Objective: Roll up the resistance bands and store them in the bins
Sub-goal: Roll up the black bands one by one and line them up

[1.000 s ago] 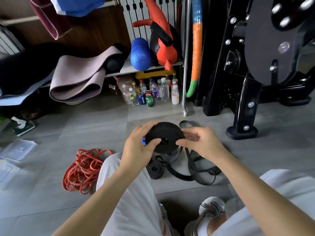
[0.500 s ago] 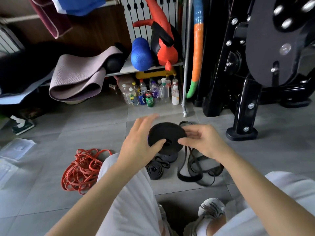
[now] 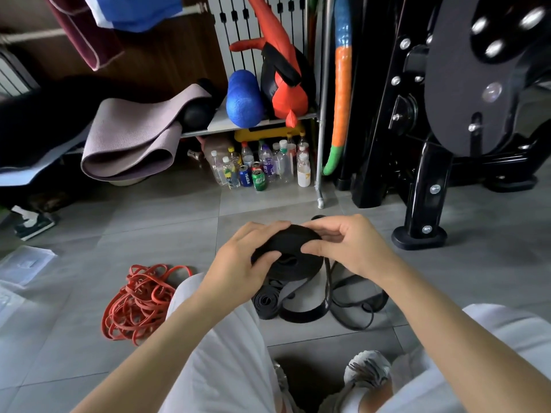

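Head view: both hands hold a black roll (image 3: pixel 293 244) above the floor (image 3: pixel 167 231), in front of the knees. The left hand (image 3: pixel 238 272) has its fingers (image 3: pixel 262 231) clamped over the roll's left edge. The right hand (image 3: pixel 351 248) pinches its right edge. The roll's tail (image 3: pixel 328 281) hangs down to loose black bands (image 3: pixel 354 314) on the floor. Red bands (image 3: pixel 140 299) lie heaped to the left.

Fingers of the left hand (image 3: pixel 235 266) and right hand (image 3: pixel 354 248) cover much of the rolled black band (image 3: pixel 287 247). Clear plastic containers (image 3: pixel 26 260) run off the left edge. Most labels on the bottles (image 3: pixel 280 165) are too small to read.
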A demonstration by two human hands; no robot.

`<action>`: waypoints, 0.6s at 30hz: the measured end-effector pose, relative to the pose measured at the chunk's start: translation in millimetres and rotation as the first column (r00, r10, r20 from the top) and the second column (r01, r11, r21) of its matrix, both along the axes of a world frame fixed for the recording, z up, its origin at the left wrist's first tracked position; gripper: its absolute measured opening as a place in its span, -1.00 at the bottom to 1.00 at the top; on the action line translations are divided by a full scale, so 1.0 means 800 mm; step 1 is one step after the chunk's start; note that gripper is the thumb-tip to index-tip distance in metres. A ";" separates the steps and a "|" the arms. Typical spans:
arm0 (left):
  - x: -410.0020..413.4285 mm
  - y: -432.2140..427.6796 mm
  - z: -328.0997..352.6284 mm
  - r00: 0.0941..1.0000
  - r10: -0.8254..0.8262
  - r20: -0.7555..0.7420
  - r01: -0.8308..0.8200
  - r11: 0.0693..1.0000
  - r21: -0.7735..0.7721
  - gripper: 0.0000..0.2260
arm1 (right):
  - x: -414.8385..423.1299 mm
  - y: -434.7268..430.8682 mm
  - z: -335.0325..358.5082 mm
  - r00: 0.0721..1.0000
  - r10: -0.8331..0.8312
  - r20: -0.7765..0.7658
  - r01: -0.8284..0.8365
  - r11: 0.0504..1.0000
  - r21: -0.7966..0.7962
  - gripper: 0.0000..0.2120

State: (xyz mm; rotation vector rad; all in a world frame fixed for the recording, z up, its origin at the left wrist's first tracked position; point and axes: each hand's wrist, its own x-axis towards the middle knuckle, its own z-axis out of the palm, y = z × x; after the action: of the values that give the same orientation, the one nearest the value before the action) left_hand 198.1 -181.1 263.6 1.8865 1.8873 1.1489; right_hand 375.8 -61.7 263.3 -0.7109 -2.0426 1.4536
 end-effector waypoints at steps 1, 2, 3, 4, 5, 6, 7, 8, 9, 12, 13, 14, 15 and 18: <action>0.001 -0.001 -0.002 0.997 0.034 0.066 -0.035 0.999 0.018 -0.55 | 0.002 0.000 0.000 1.000 -0.018 -0.007 0.018 1.000 -0.010 -0.68; 0.002 -0.002 -0.004 0.989 0.070 0.127 -0.074 0.997 0.032 -0.51 | 0.005 0.000 0.001 0.999 -0.038 -0.012 0.038 0.999 -0.019 -0.67; 0.003 -0.002 -0.005 0.977 0.104 0.186 -0.114 0.993 0.040 -0.46 | 0.007 0.000 0.000 0.998 -0.062 -0.021 0.061 0.998 -0.032 -0.67; 0.003 -0.001 -0.006 0.961 0.133 0.242 -0.148 0.988 0.045 -0.42 | 0.009 0.000 -0.001 0.996 -0.087 -0.035 0.085 0.995 -0.047 -0.67; 0.005 -0.001 -0.007 0.943 0.151 0.295 -0.173 0.984 0.049 -0.41 | 0.010 0.000 -0.002 0.993 -0.106 -0.053 0.102 0.993 -0.061 -0.67; 0.007 0.000 -0.007 0.924 0.158 0.347 -0.188 0.981 0.055 -0.41 | 0.010 -0.001 -0.003 0.991 -0.114 -0.067 0.109 0.992 -0.068 -0.68; 0.010 0.000 -0.008 0.903 0.156 0.401 -0.197 0.979 0.062 -0.44 | 0.009 -0.002 -0.002 0.991 -0.112 -0.079 0.107 0.992 -0.068 -0.68; 0.014 0.001 -0.009 0.876 0.150 0.458 -0.202 0.977 0.067 -0.46 | 0.008 -0.003 -0.001 0.990 -0.107 -0.088 0.102 0.993 -0.063 -0.67; 0.018 0.002 -0.010 0.845 0.143 0.516 -0.206 0.976 0.068 -0.48 | 0.007 -0.003 0.000 0.990 -0.104 -0.093 0.099 0.993 -0.057 -0.67; 0.023 0.001 -0.009 0.832 0.122 0.540 -0.171 0.984 0.040 -0.51 | 0.009 -0.001 0.005 0.994 -0.091 -0.063 0.090 0.996 -0.017 -0.68; 0.020 0.001 -0.006 0.869 0.122 0.479 -0.147 0.989 0.015 -0.53 | 0.010 0.000 0.006 0.996 -0.076 -0.039 0.076 0.997 0.001 -0.68; 0.016 0.001 -0.002 0.907 0.118 0.404 -0.120 0.993 -0.021 -0.56 | 0.011 0.002 0.007 0.998 -0.057 -0.010 0.057 0.998 0.016 -0.67; 0.011 0.001 0.003 0.948 0.110 0.298 -0.097 0.994 -0.059 -0.59 | 0.011 0.003 0.007 0.999 -0.039 0.022 0.038 0.999 0.029 -0.67; -0.003 0.002 0.018 0.987 -0.021 -0.161 0.002 0.993 -0.120 -0.51 | 0.006 0.005 0.007 0.993 -0.001 0.119 -0.006 0.998 0.061 -0.62</action>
State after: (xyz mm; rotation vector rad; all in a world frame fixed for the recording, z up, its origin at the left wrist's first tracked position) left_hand 195.9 -179.5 278.2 1.9746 1.9773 0.8814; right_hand 380.5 -57.8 268.8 -0.7871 -2.1689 1.3729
